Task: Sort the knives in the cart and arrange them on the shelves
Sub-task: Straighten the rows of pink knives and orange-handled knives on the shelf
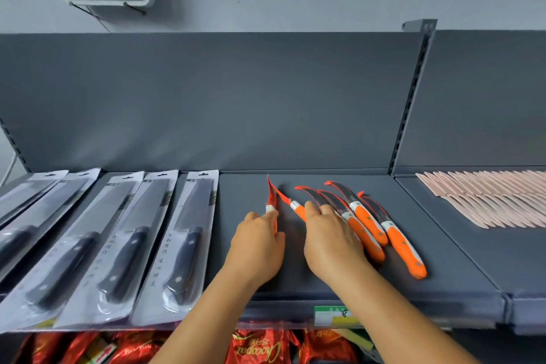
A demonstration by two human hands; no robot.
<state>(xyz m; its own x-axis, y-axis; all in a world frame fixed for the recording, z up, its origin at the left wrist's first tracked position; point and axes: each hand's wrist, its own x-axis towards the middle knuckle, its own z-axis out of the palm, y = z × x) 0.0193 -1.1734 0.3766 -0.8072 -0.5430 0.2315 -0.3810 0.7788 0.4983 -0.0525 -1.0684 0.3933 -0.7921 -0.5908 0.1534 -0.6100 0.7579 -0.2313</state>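
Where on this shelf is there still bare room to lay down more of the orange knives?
Bare shelf lies between the packaged knives and the left hand, behind the orange knives up to the back panel, and right of them to the shelf's edge. It is crowded around the right hand, and the neighbouring shelf's pink knives fill its back.

Orange-handled knives (pixel 403 248), red-edged blades; dark grey shelf (pixel 339 284); black-handled knives (pixel 130 263)
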